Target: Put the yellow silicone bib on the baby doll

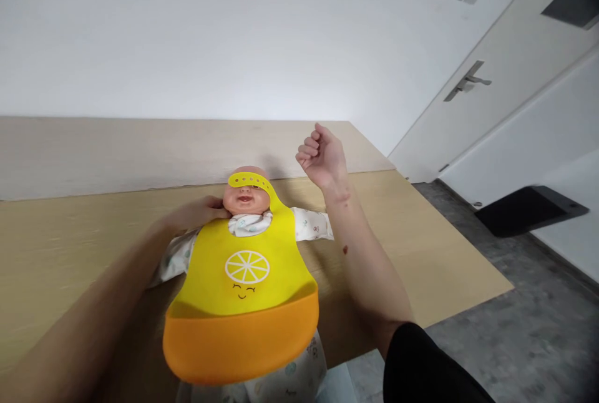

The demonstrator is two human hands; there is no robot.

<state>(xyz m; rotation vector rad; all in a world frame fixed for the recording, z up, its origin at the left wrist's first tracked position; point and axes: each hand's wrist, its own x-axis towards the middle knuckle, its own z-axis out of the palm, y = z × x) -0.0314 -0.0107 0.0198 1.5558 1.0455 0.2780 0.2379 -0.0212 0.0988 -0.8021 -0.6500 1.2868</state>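
A baby doll (pixel 248 201) in a white patterned outfit lies face up on the wooden table. Over its chest is a yellow silicone bib (pixel 210 259) with an orange catch pocket, a lemon slice and a smiling face. The bib's holed strap lies loose across the doll's eyes. My left hand (pixel 206 211) is at the side of the doll's neck, fingers closed on the bib's other strap; the fingertips are partly hidden by the head. Raised to the right above the doll's sleeve, my right hand (pixel 324 155) is loosely curled with nothing in it.
The wooden table (pixel 421 253) ends at a right edge above a grey floor (pixel 524 322). Behind it stands a white wall (pixel 187 35). A white door (pixel 505 66) with a metal handle and a black flat object (pixel 524 211) are at the right.
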